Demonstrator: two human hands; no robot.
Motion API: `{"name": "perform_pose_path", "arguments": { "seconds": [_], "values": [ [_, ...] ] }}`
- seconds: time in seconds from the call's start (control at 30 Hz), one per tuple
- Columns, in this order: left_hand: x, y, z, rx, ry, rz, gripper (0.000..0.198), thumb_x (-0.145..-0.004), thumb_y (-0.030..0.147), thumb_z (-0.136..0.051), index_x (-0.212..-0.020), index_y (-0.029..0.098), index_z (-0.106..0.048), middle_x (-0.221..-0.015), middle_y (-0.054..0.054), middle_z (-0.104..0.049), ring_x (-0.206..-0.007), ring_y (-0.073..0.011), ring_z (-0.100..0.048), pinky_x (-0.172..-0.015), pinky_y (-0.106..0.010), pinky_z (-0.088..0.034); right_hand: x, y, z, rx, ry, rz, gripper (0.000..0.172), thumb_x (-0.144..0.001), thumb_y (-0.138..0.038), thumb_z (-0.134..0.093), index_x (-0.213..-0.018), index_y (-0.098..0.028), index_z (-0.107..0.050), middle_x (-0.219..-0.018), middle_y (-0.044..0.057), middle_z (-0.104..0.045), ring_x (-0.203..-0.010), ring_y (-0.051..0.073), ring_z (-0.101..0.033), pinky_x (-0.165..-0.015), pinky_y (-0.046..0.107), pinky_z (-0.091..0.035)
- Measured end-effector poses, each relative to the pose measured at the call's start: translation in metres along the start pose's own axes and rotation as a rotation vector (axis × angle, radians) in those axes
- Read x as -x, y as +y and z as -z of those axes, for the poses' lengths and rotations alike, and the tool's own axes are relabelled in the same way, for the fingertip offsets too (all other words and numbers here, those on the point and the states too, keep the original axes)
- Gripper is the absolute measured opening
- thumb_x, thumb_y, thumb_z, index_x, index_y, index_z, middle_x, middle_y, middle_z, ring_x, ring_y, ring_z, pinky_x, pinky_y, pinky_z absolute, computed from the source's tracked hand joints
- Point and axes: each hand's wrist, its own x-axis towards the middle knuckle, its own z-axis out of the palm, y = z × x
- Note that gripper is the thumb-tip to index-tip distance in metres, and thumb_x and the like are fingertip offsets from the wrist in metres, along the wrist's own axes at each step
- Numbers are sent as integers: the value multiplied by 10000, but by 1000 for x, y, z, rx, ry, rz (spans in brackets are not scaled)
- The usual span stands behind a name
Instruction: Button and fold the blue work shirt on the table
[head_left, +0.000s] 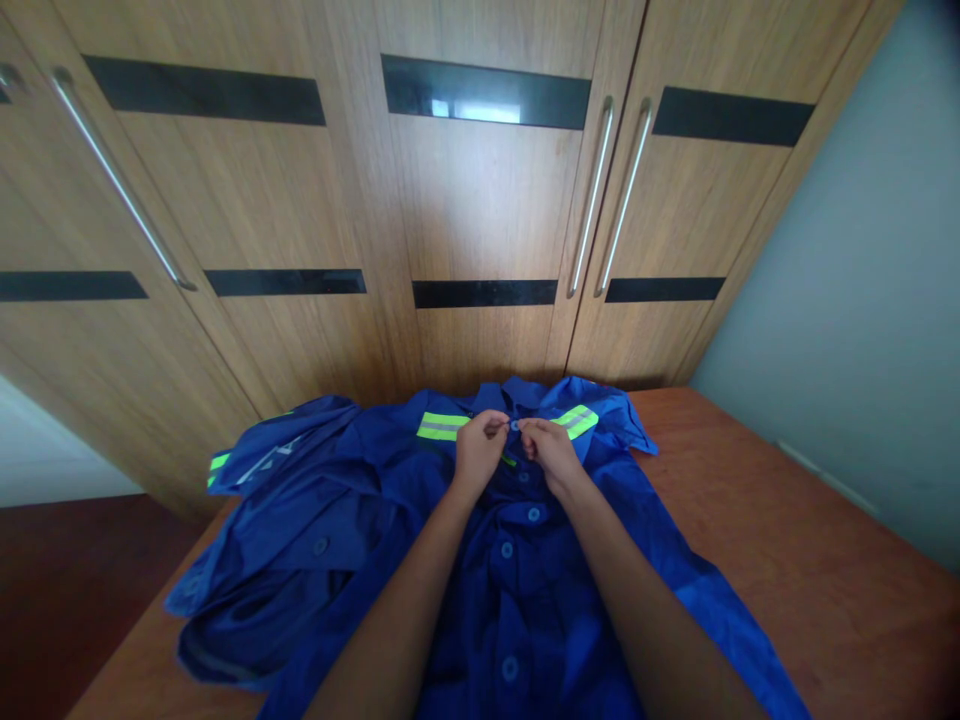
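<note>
A blue work jacket (555, 560) lies spread out in front of me, with yellow-green and silver reflective strips across the chest. Several blue buttons run down its front. My left hand (480, 450) is closed in a pinch at the front edge near the collar. Opposite it, my right hand (551, 450) also pinches the front edge. Between my fingertips a light button (514, 426) shows. Lower down, another button (533, 514) and the front flap lie below my wrists. The fingertips hide just how the cloth is gripped.
More folded blue clothing (300, 540) with reflective strips lies at the left. All of it rests on a reddish-brown wooden surface (795, 540). Behind stands a wooden wardrobe (480, 210) with long metal handles. A pale wall (855, 330) closes off the right side.
</note>
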Motion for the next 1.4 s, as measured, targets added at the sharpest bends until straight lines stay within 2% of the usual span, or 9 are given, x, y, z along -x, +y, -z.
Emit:
{"name": "perform_pose_path", "arguments": {
  "seconds": [0.1, 0.23, 0.43, 0.57, 0.7, 0.87, 1.07, 1.17, 1.4],
  "values": [
    [3, -3, 2, -127, -79, -20, 144, -708, 77, -602, -734, 206, -661, -707, -4, -700, -682, -164, -664, -673, -262, -501, 0, 5, 11, 92, -34, -39, 270, -834, -326, -495, -659, -176, -635, -533, -8, -597, -484, 134, -553, -480, 225, -409],
    [8, -2, 2, -285, -188, -52, 164, -716, 78, -601, -734, 224, -676, -685, -4, -696, -662, -177, -651, -667, -270, -476, -7, -5, 25, 297, 49, -75, 234, -884, -343, -473, -880, -198, -657, -772, 56, -678, -748, 197, -626, -648, 287, -454],
    [15, 14, 0, -451, -310, -90, 192, -736, 108, -579, -745, 241, -718, -779, -37, -737, -744, -208, -667, -724, -286, -468, -52, -34, 7, 540, -15, 11, 385, -760, -292, -667, -1123, -184, -601, -1177, 161, -609, -1128, 275, -533, -845, 357, -452],
    [14, 23, 8, -523, -316, -91, 162, -763, 181, -590, -698, 251, -721, -747, -37, -732, -744, -217, -666, -710, -285, -466, -87, -34, 9, 627, -71, -15, 262, -744, -181, -641, -999, -130, -670, -1014, 205, -676, -1018, 296, -621, -834, 392, -464],
    [-11, 30, 18, -590, -168, -28, 170, -827, 249, -542, -838, 238, -711, -810, -56, -722, -798, -227, -659, -731, -301, -461, -99, -29, 34, 639, -38, -16, 275, -811, -215, -543, -1028, -142, -695, -972, 200, -699, -945, 303, -662, -791, 384, -475],
    [-63, 33, 6, -635, -7, 75, 282, -847, 377, -545, -1060, 214, -631, -1026, -117, -667, -992, -270, -625, -840, -354, -453, -70, -27, 63, 613, 17, 56, 424, -850, -272, -481, -1258, -220, -585, -940, 88, -723, -917, 245, -665, -778, 311, -465],
    [-82, 20, -6, -676, -56, 181, 334, -662, 277, -715, -973, 177, -645, -1097, -191, -634, -1014, -358, -630, -827, -430, -473, -26, -4, 84, 438, 210, 84, 428, -837, -288, -453, -1230, -199, -598, -658, 1, -661, -662, 199, -635, -693, 282, -448],
    [-81, 12, 8, -676, -72, 201, 223, -675, 255, -711, -885, 199, -664, -960, -157, -690, -959, -341, -657, -802, -422, -486, -18, 13, 95, 294, 266, -51, 415, -810, -286, -475, -1187, -200, -627, -643, 13, -652, -688, 222, -632, -696, 304, -449],
    [-83, 33, 63, -598, -7, 151, 234, -866, 373, -611, -843, 143, -652, -844, -29, -690, -819, -176, -653, -813, -394, -511, -34, 10, 111, -21, 83, -166, 356, -789, -196, -465, -1066, -149, -684, -468, -11, -614, -465, 180, -615, -509, 268, -489]
  ]
}}
